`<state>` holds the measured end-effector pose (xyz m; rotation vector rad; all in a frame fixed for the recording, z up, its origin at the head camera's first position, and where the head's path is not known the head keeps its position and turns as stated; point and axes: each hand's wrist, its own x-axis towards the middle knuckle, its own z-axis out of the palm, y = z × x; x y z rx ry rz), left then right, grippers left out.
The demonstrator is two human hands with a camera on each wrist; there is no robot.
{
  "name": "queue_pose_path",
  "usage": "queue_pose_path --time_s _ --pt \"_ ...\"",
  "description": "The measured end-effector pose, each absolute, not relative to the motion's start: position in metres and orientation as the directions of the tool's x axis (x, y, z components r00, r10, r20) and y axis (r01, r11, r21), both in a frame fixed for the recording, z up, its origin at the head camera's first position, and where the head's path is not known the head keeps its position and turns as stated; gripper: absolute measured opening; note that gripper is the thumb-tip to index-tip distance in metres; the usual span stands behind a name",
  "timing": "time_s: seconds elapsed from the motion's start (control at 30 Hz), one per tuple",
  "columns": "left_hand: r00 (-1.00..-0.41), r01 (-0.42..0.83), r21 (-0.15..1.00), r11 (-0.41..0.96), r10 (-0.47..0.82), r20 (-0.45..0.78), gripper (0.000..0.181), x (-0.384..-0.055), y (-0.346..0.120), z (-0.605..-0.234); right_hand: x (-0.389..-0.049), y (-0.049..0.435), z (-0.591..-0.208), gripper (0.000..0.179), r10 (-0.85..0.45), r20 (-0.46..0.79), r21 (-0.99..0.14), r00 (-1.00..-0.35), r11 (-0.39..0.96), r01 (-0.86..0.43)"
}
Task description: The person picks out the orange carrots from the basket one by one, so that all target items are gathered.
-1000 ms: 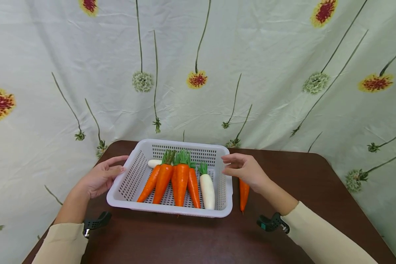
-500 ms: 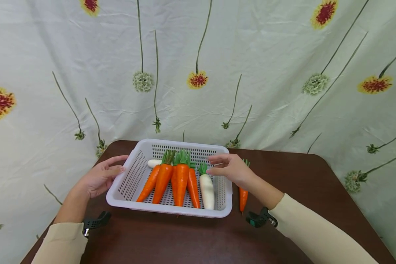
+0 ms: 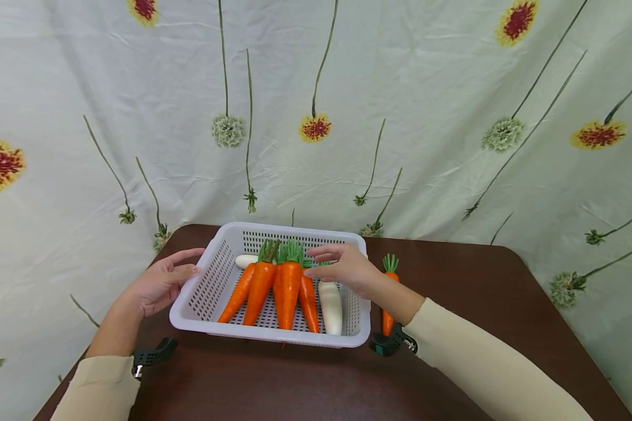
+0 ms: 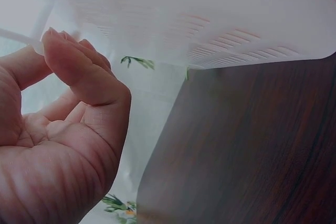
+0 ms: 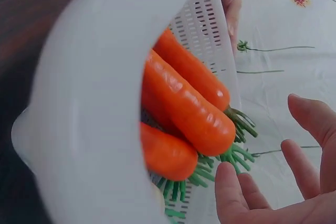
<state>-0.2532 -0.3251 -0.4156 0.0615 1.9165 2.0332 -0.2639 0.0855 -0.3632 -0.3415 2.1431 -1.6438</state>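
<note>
A white perforated plastic basket (image 3: pixel 268 335) sits on the table, holding several orange carrots (image 3: pixel 291 292) with green tops. A white radish (image 3: pixel 330 307) lies at its right side, and another white piece (image 3: pixel 246 261) shows at the back left. My left hand (image 3: pixel 163 283) grips the basket's left rim between thumb and fingers; the left wrist view shows the fingers (image 4: pixel 79 72) bent at the rim. Over the basket hovers my right hand (image 3: pixel 347 270), fingers spread apart and holding nothing, near the carrot tops. In the right wrist view its fingertips (image 5: pixel 229 182) are close to the green leaves.
Outside the basket, to its right, a lone carrot (image 3: pixel 391 278) lies on the dark brown table (image 3: pixel 463 280), partly behind my right forearm. A flower-printed cloth (image 3: pixel 426 117) hangs behind the table.
My right hand has moved left from beside the basket's right rim to above the carrots, uncovering the top of the lone carrot. My left hand and the basket have stayed put.
</note>
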Motion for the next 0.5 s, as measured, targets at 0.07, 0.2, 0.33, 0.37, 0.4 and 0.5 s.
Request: queue_pose_path --time_s 0.07,0.2,0.33,0.37,0.4,0.5 --pt "-0.941 -0.216 0.976 -0.022 0.272 -0.203 0.058 -0.253 -0.325 -0.416 -0.265 0.080 -0.364 0.051 -0.440 -0.182 -0.956 -0.880 0.288 0.054" --pt "-0.942 -0.219 0.976 -0.015 0.266 -0.207 0.057 -0.254 -0.325 -0.416 -0.266 0.070 -0.366 0.050 -0.431 -0.200 -0.932 -0.880 0.360 0.036" --pt "-0.939 -0.223 0.975 -0.019 0.271 -0.210 0.057 -0.254 -0.325 -0.416 -0.267 0.063 -0.368 0.049 -0.412 -0.241 -0.912 -0.879 0.407 0.059" --pt "-0.939 -0.222 0.975 -0.019 0.272 -0.209 0.057 -0.254 -0.325 -0.417 -0.267 0.062 -0.368 0.050 -0.410 -0.254 -0.911 -0.876 0.406 0.073" --pt "-0.939 -0.221 0.975 -0.019 0.274 -0.208 0.057 -0.255 -0.325 -0.417 -0.268 0.061 -0.367 0.050 -0.408 -0.267 -0.909 -0.873 0.407 0.088" --pt "-0.940 -0.219 0.975 -0.019 0.271 -0.206 0.056 -0.255 -0.325 -0.417 -0.270 0.057 -0.365 0.050 -0.405 -0.298 -0.902 -0.864 0.415 0.116"
